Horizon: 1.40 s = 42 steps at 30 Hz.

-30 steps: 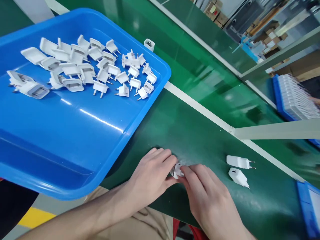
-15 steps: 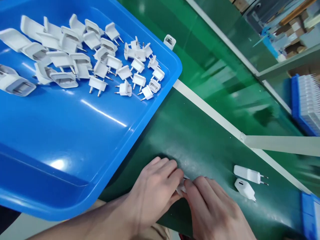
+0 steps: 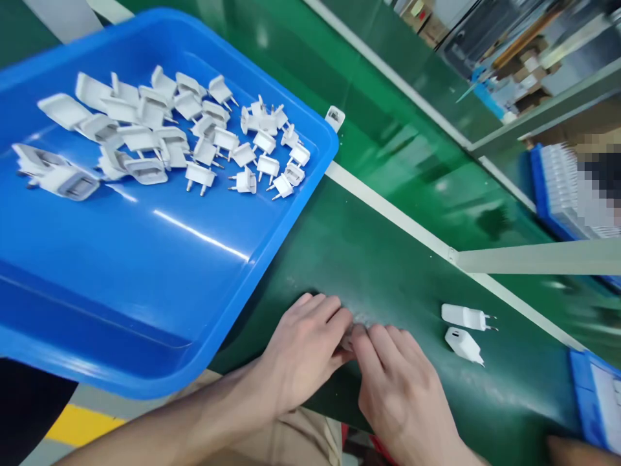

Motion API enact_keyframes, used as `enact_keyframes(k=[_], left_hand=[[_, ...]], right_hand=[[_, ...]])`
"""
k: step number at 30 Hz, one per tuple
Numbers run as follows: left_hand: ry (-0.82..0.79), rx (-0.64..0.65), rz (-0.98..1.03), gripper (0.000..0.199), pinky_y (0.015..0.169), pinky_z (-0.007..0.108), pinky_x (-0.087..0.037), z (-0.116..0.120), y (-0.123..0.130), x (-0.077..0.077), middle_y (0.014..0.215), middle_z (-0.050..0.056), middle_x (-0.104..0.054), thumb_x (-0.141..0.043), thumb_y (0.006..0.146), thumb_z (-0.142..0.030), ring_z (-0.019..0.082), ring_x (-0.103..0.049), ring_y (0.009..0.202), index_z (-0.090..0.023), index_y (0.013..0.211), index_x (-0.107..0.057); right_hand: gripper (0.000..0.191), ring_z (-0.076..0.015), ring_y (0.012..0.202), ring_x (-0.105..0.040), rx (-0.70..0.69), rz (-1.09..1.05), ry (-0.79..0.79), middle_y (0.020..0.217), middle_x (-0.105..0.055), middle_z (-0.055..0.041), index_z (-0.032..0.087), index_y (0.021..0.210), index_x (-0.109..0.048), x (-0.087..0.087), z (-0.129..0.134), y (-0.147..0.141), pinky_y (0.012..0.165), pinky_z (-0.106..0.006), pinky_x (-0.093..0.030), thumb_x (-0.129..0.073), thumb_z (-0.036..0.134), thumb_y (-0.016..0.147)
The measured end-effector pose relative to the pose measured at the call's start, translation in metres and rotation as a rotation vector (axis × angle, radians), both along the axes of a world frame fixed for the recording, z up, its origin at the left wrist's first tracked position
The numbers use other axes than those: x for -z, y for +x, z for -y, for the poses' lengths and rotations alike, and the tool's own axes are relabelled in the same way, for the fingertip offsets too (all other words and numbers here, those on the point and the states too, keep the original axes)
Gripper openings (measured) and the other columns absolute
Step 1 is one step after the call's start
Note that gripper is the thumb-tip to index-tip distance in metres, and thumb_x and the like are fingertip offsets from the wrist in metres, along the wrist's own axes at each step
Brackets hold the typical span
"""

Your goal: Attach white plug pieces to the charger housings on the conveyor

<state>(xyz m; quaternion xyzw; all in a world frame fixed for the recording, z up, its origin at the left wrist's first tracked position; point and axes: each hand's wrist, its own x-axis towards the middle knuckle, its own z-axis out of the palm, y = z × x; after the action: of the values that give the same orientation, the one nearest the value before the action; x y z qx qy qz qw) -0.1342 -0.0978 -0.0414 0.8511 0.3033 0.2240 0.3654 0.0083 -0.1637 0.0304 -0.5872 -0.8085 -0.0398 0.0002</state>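
Observation:
My left hand (image 3: 308,349) is closed around a small white plastic piece (image 3: 347,341), mostly hidden between my fingers. My right hand (image 3: 400,372) presses its closed thumb and fingertips against the same piece from the right. Both hands are low over the green bench (image 3: 388,265), close together. To their right lie two assembled white charger plugs: one on its side with two pins pointing right (image 3: 466,317), and another with a dark slot in its end (image 3: 463,345).
Left of my hands is a large blue tray (image 3: 272,249) with several loose white plug housings (image 3: 145,171). A white housing (image 3: 335,118) stands beyond its corner. A pale metal frame bar (image 3: 388,204) crosses the bench. Blue bins (image 3: 587,382) are at the right. A person is partly visible at far right.
The view has shifted, so the tray and chargers appear moved. My hands keep working together on the white piece. A blurred hand or arm now shows at the lower right edge.

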Motion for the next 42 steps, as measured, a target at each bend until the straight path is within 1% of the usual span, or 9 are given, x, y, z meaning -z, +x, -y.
enact_keyframes(k=[6, 10, 13, 18, 23, 27, 32, 36, 42], left_hand=[[-0.088, -0.009, -0.006, 0.019, 0.085, 0.041, -0.045, -0.003, -0.001, 0.002, 0.094, 0.002, -0.061, -0.078, 0.089, -0.029, 0.026, -0.060, 0.094, -0.021, 0.088, -0.061], [-0.056, 0.021, -0.005, 0.028, 0.091, 0.041, -0.049, -0.005, -0.007, -0.006, 0.106, 0.004, -0.062, -0.082, 0.085, -0.036, 0.025, -0.062, 0.100, -0.019, 0.101, -0.066], [-0.051, 0.048, 0.039, 0.024, 0.089, 0.036, -0.051, -0.006, -0.012, -0.013, 0.106, 0.002, -0.064, -0.078, 0.088, -0.033, 0.021, -0.065, 0.100, -0.021, 0.107, -0.069], [-0.063, 0.028, 0.110, 0.020, 0.084, 0.035, -0.051, -0.004, -0.015, -0.017, 0.096, 0.000, -0.069, -0.080, 0.084, -0.028, 0.021, -0.065, 0.095, -0.020, 0.100, -0.072], [-0.119, 0.007, 0.144, 0.025, 0.087, 0.038, -0.051, -0.001, -0.012, -0.016, 0.104, 0.002, -0.073, -0.077, 0.087, -0.030, 0.023, -0.065, 0.098, -0.021, 0.110, -0.071], [-0.214, 0.021, 0.144, 0.009, 0.091, 0.037, -0.050, -0.004, -0.009, -0.013, 0.101, -0.001, -0.074, -0.070, 0.093, -0.029, 0.020, -0.065, 0.099, -0.024, 0.101, -0.073], [-0.341, 0.030, 0.124, 0.007, 0.094, 0.035, -0.045, -0.008, -0.004, -0.018, 0.101, -0.004, -0.074, -0.073, 0.093, -0.025, 0.017, -0.065, 0.096, -0.026, 0.099, -0.073], [-0.371, 0.024, 0.088, 0.009, 0.087, 0.033, -0.046, -0.008, -0.002, -0.025, 0.104, -0.005, -0.073, -0.073, 0.093, -0.021, 0.016, -0.064, 0.097, -0.026, 0.100, -0.070], [-0.307, 0.069, 0.065, 0.016, 0.087, 0.032, -0.046, -0.010, -0.003, -0.022, 0.111, -0.004, -0.073, -0.071, 0.096, -0.020, 0.015, -0.064, 0.100, -0.029, 0.110, -0.069]], right_hand=[[0.032, -0.0209, 0.072, -0.049, 0.037, 0.009, -0.130, 0.080, -0.056, -0.0041, 0.019, 0.085, -0.057, -0.006, -0.003, -0.004, 0.068, -0.035, -0.034, -0.046, -0.010, 0.078], [0.023, -0.0197, 0.077, -0.058, 0.157, -0.089, -0.286, 0.088, -0.061, -0.0051, 0.018, 0.090, -0.059, -0.016, -0.006, -0.003, 0.069, -0.031, -0.040, -0.055, -0.004, 0.084], [0.008, -0.0177, 0.075, -0.062, 0.200, -0.173, -0.222, 0.091, -0.065, -0.0032, 0.018, 0.102, -0.060, -0.026, -0.001, 0.002, 0.063, -0.028, -0.043, -0.060, 0.013, 0.096], [0.023, -0.0160, 0.076, -0.067, 0.219, -0.339, -0.101, 0.099, -0.068, -0.0026, 0.021, 0.120, -0.059, -0.034, 0.013, 0.012, 0.068, -0.030, -0.055, -0.062, 0.034, 0.102], [0.014, -0.0164, 0.089, -0.068, 0.157, -0.512, -0.061, 0.105, -0.068, -0.0050, 0.021, 0.115, -0.061, -0.017, 0.015, 0.026, 0.077, -0.031, -0.059, -0.060, 0.030, 0.103], [0.013, -0.0157, 0.084, -0.066, 0.130, -0.769, -0.009, 0.100, -0.068, -0.0043, 0.021, 0.114, -0.063, 0.003, 0.011, 0.039, 0.074, -0.030, -0.057, -0.059, 0.029, 0.104], [0.012, -0.0149, 0.082, -0.064, 0.089, -1.003, 0.050, 0.094, -0.067, -0.0025, 0.022, 0.115, -0.065, 0.031, 0.009, 0.048, 0.073, -0.029, -0.056, -0.061, 0.020, 0.103], [0.016, -0.0155, 0.084, -0.063, 0.104, -1.135, 0.060, 0.097, -0.065, -0.0034, 0.022, 0.114, -0.064, 0.052, 0.012, 0.048, 0.071, -0.029, -0.056, -0.059, 0.014, 0.102], [0.025, -0.0213, 0.095, -0.062, 0.062, -1.119, 0.006, 0.106, -0.062, -0.0068, 0.022, 0.119, -0.066, 0.054, 0.014, 0.059, 0.077, -0.036, -0.055, -0.061, 0.015, 0.096]])
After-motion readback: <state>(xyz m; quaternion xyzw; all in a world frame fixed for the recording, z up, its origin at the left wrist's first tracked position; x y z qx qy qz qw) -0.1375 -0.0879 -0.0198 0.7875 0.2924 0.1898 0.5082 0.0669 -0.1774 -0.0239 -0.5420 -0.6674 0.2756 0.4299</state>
